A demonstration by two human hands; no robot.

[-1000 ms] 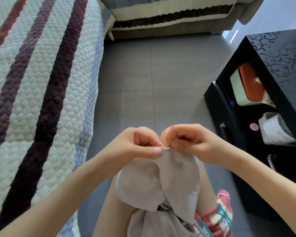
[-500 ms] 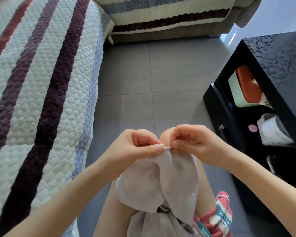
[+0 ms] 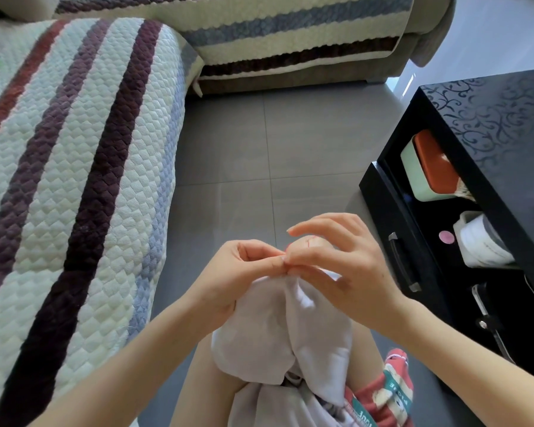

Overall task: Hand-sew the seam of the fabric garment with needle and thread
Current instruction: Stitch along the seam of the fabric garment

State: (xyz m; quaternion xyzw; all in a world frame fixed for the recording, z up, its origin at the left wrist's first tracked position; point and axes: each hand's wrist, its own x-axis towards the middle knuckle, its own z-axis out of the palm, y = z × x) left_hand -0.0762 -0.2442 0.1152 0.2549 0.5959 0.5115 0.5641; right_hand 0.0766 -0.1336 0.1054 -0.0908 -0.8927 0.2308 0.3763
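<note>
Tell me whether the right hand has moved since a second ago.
Yes: the right hand has uncurled its upper fingers away from the black drawer while pinching the cloth.

Floor: large grey tiles (image 3: 290,143) with thin joints, stretching beyond the fingers (image 3: 305,229).
Sofa seat: well to the left of the fingers, a quilted cream cover (image 3: 74,180) striped in maroon, dark purple and blue-grey.
Second sofa section: far beyond the fingers, a taupe sofa base (image 3: 290,83) draped in the same stripes.
Cabinet: right of the fingers, a glossy black unit (image 3: 490,118), its top patterned with scrolls.
Shelf: open toward the fingers, holding a pale green box with an orange lid (image 3: 426,171) and a white roll (image 3: 481,245).
Drawer: nearest the fingers, with a metal handle (image 3: 403,261).
Light: daylight glare (image 3: 490,41) on pale flooring beyond the cabinet.
</note>
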